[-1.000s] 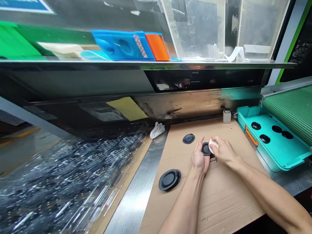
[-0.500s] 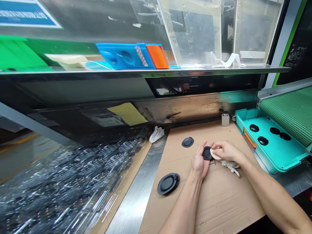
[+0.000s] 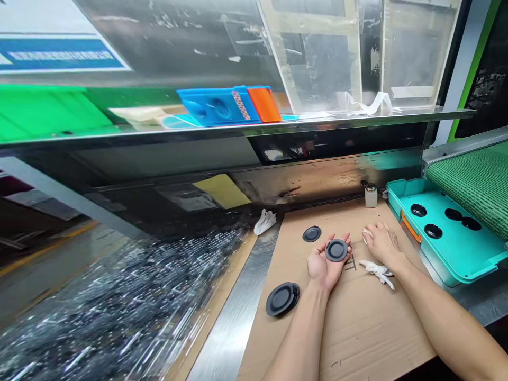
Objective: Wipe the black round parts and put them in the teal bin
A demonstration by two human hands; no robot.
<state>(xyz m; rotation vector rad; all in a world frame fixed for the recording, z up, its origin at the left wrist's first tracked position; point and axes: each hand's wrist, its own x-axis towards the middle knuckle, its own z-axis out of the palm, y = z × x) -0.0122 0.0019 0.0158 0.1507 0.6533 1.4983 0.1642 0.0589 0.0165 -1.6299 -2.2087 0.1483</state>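
Right hand (image 3: 381, 243) has withdrawn, pinching a pale pad (image 3: 366, 235); left hand (image 3: 322, 268), open, bears a black disc (image 3: 336, 250). Cardboard (image 3: 377, 323) overlies the steel bench (image 3: 234, 330).

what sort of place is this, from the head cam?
Probably a factory workstation: there's a green conveyor belt, a teal tray holding black round parts, and cardboard laid over a metal bench.

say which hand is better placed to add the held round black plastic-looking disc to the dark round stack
Likely the left hand: the disc lies on its upturned palm, and the stack is on that side. The right hand is farther away, holding something pale.
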